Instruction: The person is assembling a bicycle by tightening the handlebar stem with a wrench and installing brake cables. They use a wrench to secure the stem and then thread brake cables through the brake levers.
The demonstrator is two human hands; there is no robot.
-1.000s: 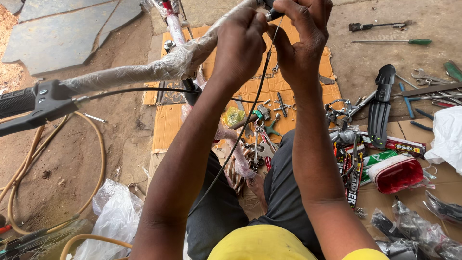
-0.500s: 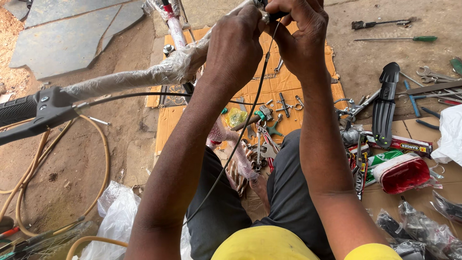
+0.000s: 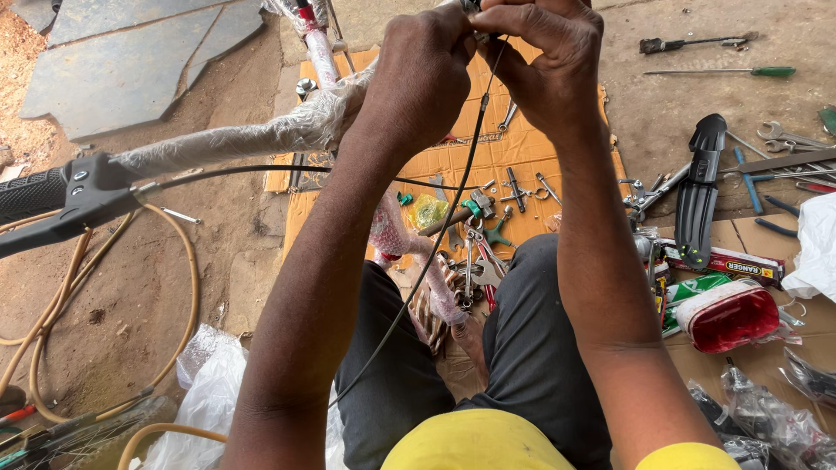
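Both my hands are raised at the top of the view, fingers pinched together on the upper end of a thin black cable point(image 3: 453, 209) that hangs down between my arms. My left hand point(image 3: 418, 74) grips it from the left, and my right hand point(image 3: 544, 65) closes over it from the right. What the cable's end joins to is hidden behind my fingers. A plastic-wrapped bicycle handlebar point(image 3: 226, 139) runs left to a black grip and brake lever point(image 3: 78, 196), with a second black cable leading from the lever.
Flattened cardboard point(image 3: 522, 139) on the dirt ground holds spanners, pliers and small parts point(image 3: 475, 239). At right lie a black mudguard point(image 3: 701, 187), a red reflector point(image 3: 731, 318), screwdrivers point(image 3: 723, 71) and plastic bags. Tan tubing point(image 3: 52, 322) loops at left.
The view has shifted slightly and the handlebar lever sits a little lower in frame. My hands stay pinched on the cable end at the top.
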